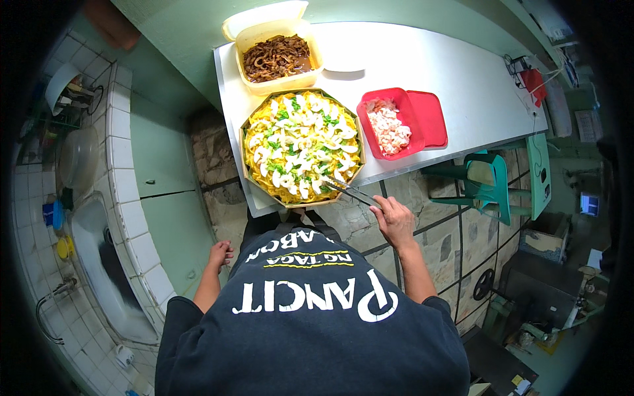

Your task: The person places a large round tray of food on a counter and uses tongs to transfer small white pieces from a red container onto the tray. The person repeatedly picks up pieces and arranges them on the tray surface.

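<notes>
My right hand (394, 220) is closed on a pair of dark metal tongs (356, 193). The tongs' tips reach the lower right part of an octagonal tray (362, 156), touching the topping. Yellow noodles (264, 178) fill this tray, strewn with white pieces (290, 148) and chopped greens (282, 114). My left hand (221, 253) hangs low beside my body, away from the table, its fingers curled with nothing visible in them. Just right of the tray stands a red tub (365, 125) of pinkish-white shrimp (387, 125). Behind the tray, a pale yellow container (317, 49) holds brown strips (276, 58) in dark liquid.
A red lid (429, 117) lies against the tub on the white table (436, 59). A white lid (345, 65) is beside the yellow container. Green plastic chairs (485, 181) stand to the right. A tiled counter with a sink (109, 264) runs along the left.
</notes>
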Demonstrator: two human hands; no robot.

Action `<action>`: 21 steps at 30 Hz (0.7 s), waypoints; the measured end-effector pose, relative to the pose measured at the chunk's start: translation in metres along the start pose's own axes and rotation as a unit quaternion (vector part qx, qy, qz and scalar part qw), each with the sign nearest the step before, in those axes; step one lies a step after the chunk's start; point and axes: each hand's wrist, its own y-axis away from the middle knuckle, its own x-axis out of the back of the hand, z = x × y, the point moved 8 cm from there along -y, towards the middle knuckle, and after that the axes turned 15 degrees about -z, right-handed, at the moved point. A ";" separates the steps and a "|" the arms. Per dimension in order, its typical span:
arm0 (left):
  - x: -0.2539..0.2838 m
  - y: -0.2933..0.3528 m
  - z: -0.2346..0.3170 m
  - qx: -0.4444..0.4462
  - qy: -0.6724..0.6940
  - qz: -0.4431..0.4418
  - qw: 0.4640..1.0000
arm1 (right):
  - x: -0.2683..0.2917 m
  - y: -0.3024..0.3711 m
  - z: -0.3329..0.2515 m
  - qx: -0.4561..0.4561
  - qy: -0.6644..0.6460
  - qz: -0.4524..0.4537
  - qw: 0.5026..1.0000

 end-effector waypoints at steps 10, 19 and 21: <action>-0.004 0.000 0.015 0.014 -0.002 0.003 1.000 | 0.000 0.002 0.012 -0.045 -0.119 -0.005 0.992; -0.001 0.004 0.009 0.010 -0.007 0.007 1.000 | -0.001 0.006 0.015 -0.049 -0.107 -0.014 0.993; 0.000 0.004 0.004 0.014 -0.007 0.011 1.000 | 0.009 0.005 0.018 -0.039 -0.122 0.022 0.992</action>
